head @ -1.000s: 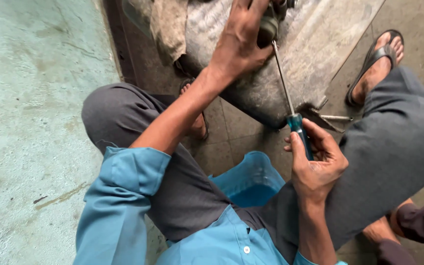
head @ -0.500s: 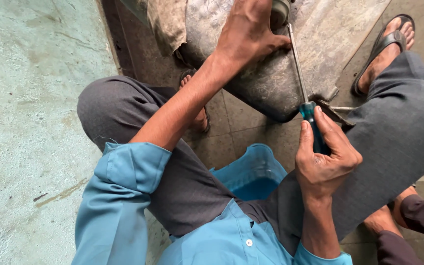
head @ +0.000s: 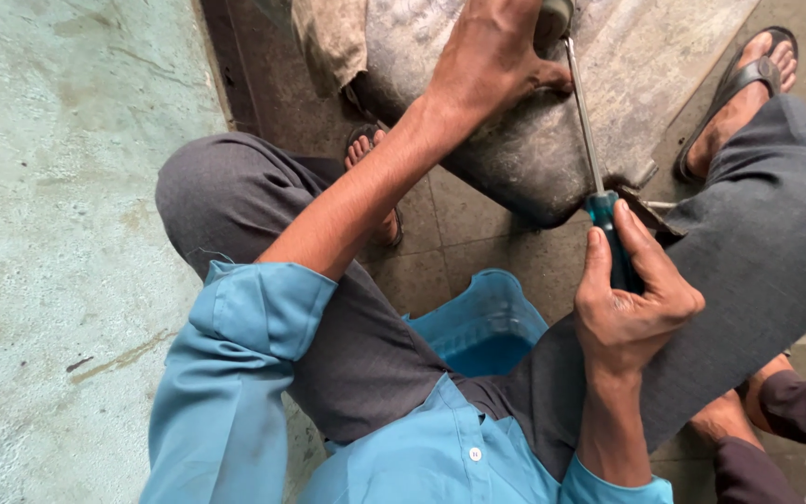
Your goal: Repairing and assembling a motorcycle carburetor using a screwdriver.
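My right hand (head: 632, 303) grips the blue handle of a long screwdriver (head: 588, 140), whose metal shaft runs up and away to a small dark part at the top edge. My left hand (head: 492, 61) reaches forward and presses on a grey, dirty metal body (head: 524, 159) lying on the floor, with its fingers around that dark part (head: 552, 19). The screwdriver tip is hidden behind my left hand. I am squatting, with my knees on either side of my arms.
A blue plastic stool (head: 482, 327) is under me. My sandalled feet (head: 739, 89) rest on the tiled floor (head: 478, 252). A pale green painted wall (head: 58, 233) fills the left. Another person's dark sleeve (head: 804, 411) and foot show at the lower right.
The view has shifted, so the hands and metal body sit higher and further right in the frame. My right hand has kept its hold on the screwdriver, and my left hand stays on the metal body.
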